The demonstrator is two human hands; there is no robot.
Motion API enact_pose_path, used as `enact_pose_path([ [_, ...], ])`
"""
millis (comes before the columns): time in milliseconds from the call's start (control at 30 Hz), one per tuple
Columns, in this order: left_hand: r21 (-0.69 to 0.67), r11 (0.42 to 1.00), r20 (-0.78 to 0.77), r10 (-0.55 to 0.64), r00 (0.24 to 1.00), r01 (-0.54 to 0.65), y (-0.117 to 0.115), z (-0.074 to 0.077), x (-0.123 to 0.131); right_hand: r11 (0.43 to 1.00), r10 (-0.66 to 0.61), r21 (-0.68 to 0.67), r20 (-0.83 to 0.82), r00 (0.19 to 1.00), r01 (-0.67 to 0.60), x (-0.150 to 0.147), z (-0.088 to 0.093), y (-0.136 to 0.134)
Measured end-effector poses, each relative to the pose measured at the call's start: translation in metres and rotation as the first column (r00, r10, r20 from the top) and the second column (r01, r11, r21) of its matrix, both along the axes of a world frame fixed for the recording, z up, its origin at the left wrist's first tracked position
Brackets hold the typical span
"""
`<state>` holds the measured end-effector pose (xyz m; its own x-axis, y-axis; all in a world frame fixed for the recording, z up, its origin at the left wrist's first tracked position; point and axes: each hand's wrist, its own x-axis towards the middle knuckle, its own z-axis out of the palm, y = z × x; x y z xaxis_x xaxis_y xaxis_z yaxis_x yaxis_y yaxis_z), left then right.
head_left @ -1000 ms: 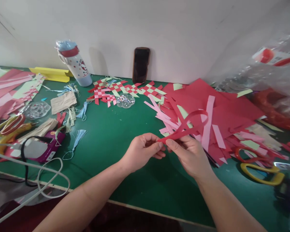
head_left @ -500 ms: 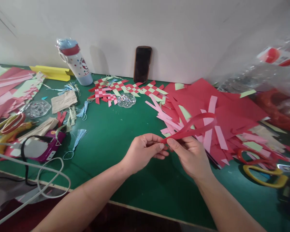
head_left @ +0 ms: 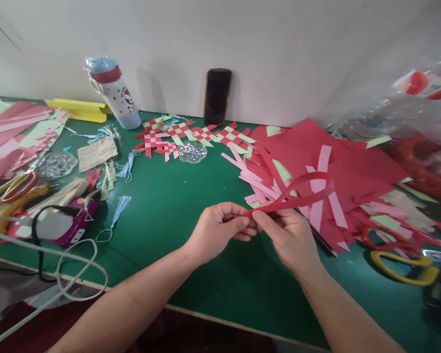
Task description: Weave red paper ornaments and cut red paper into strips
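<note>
A red paper strip (head_left: 301, 200) is bent into a long loop that points right, over the heap of paper. Its two ends come together between my hands. My left hand (head_left: 226, 226) pinches the ends between thumb and fingers. Close beside it, my right hand (head_left: 288, 235) is closed on the same strip, thumb on top. Both hands are above the green table (head_left: 161, 206). Beyond the loop lie red paper sheets (head_left: 356, 162) with pink strips (head_left: 321, 164) scattered over them.
Woven paper fish (head_left: 180, 131) and a dish of beads (head_left: 192, 152) lie near the wall, below a leaning phone (head_left: 217, 97). A bottle (head_left: 113, 93), tassels (head_left: 122, 208) and a purple glue gun-like device (head_left: 75, 225) with cables are left. Scissors (head_left: 404, 267) lie right.
The loop of the red strip has shifted very slightly to the right. Both hands keep the same hold, and the things on the table have not moved.
</note>
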<state>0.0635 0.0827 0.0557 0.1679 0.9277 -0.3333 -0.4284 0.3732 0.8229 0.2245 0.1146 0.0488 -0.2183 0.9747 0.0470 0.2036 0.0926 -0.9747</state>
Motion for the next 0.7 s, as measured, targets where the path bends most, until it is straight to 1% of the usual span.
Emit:
enact_pose_path([
  [233, -0.004, 1.000, -0.007, 0.000, 1.000, -0.001, 0.000, 0.000, 0.000, 1.000, -0.005, 0.001, 0.006, 1.000, 0.005, 0.000, -0.002, -0.001],
  [433, 0.037, 0.999, -0.038, -0.004, 0.999, 0.005, 0.000, -0.003, -0.001, 0.999, -0.013, 0.037, 0.023, 1.000, 0.013, -0.004, 0.001, -0.002],
  [567, 0.029, 1.000, -0.068, 0.012, 0.998, -0.010, 0.000, -0.001, -0.001, 1.000, 0.014, 0.021, -0.038, 0.999, -0.014, -0.005, -0.003, -0.001],
  [700, 0.030, 1.000, -0.088, 0.009, 0.996, -0.006, 0.000, 0.001, -0.001, 0.997, 0.023, -0.063, -0.178, 0.984, -0.035, -0.002, -0.010, 0.000],
])
